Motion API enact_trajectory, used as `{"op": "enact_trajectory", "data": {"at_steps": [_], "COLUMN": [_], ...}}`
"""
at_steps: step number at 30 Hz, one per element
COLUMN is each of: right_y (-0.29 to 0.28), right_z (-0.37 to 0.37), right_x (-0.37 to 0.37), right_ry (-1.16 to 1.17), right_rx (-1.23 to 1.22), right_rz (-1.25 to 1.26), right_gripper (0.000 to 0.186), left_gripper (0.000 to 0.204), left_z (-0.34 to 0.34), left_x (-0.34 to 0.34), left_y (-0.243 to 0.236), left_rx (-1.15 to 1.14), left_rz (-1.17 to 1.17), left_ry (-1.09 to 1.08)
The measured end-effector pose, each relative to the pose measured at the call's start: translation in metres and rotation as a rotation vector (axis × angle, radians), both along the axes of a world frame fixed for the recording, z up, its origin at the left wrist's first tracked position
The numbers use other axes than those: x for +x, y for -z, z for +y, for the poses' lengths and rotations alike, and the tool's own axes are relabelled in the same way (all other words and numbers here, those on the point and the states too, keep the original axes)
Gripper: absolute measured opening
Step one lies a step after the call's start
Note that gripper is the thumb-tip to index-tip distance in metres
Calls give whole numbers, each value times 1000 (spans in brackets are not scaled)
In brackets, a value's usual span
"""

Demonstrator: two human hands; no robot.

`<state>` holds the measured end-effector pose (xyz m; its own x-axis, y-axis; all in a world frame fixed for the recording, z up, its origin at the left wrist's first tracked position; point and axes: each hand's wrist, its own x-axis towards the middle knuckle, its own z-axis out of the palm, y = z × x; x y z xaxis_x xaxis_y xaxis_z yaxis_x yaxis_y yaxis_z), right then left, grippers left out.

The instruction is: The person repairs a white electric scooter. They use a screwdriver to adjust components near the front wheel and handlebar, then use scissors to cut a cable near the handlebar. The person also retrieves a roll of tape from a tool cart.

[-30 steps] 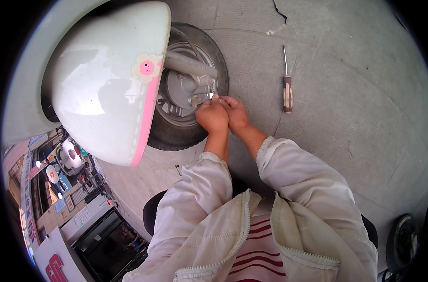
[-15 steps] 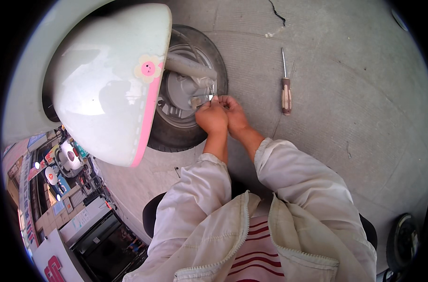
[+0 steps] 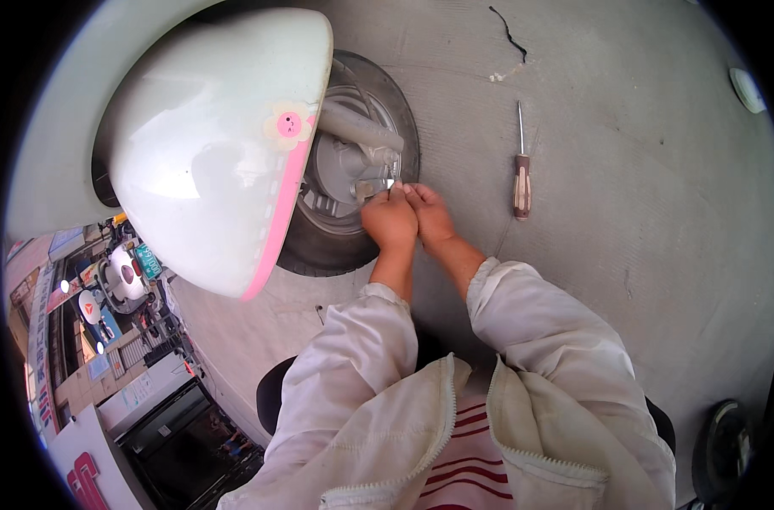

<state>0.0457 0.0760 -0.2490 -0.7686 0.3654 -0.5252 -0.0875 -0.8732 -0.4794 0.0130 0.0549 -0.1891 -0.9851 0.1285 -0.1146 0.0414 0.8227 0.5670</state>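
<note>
My left hand [image 3: 389, 219] and my right hand [image 3: 431, 212] meet, fingers closed, at the small silver metal fitting [image 3: 385, 184] on the hub of a scooter's wheel [image 3: 317, 253]. What exactly is between my fingertips is hidden. Just above them a grey tubular arm [image 3: 357, 127] runs across the wheel. The white fender [image 3: 196, 153], with a pink stripe and a flower sticker, covers the wheel's left part. A screwdriver [image 3: 522, 183] with a brown-and-tan handle lies on the paving to the right of my hands.
A dark cord [image 3: 510, 34] lies on the paving [image 3: 625, 204] beyond. A black round object, perhaps a wheel [image 3: 723, 442], stands at lower right, a pale round object [image 3: 747, 89] at upper right. Parked scooters [image 3: 119, 276] and a shopfront with a dark glass panel [image 3: 170, 438] fill the left.
The whole view has shifted slightly, so the scooter and screwdriver appear a little lower. My hands remain together at the hub fitting, with little movement of the fingers.
</note>
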Motion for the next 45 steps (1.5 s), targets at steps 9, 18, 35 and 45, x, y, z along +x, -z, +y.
{"op": "enact_trajectory", "data": {"at_steps": [9, 18, 35, 45], "right_y": [-22, -168, -540, -608], "right_z": [52, 89, 100, -53], "right_x": [6, 98, 97, 45], "right_ry": [244, 305, 236, 163], "right_rx": [152, 290, 671, 474], "right_rz": [-331, -521, -809, -931], "right_gripper": [17, 16, 15, 18], "left_gripper": [69, 51, 97, 100], "left_z": [-34, -124, -99, -41], "left_x": [44, 28, -395, -514], "left_y": [-51, -300, -689, -673], "left_rx": [-412, -177, -126, -147], "left_rz": [-309, -958, 714, 713], "left_ry": [356, 991, 691, 1226]}}
